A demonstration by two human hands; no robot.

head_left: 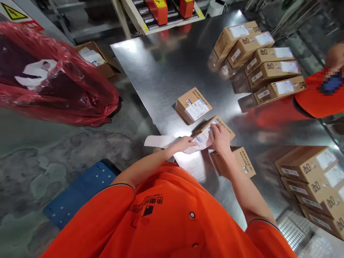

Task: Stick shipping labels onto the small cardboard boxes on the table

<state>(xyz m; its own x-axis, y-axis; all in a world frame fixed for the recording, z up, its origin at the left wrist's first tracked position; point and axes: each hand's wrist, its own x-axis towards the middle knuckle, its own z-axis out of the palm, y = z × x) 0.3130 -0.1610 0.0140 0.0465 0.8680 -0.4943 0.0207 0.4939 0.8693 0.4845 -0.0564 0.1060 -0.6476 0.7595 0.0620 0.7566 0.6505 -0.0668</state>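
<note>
My left hand (184, 144) pinches the lower left end of a printed shipping label (200, 141), and a white paper strip (157, 141) trails leftward from that hand. At the label's upper right end, the fingers of my right hand (220, 138) are closed on its edge. Beneath the label lies a small brown cardboard box (228, 129), partly covered by it and by my right hand; how much of the label touches the box, I cannot tell. Farther off sits a similar box (191, 96) with a label on top. Another brown box (244, 160), without a large label, is partly behind my right forearm.
All these boxes rest on a shiny metal table (172, 71). Several labelled cartons (264, 73) stand at the far right, and more cartons (303, 168) are stacked at the near right. A person in orange (319, 93) is across the table. A red plastic bag (88, 93) hangs at left.
</note>
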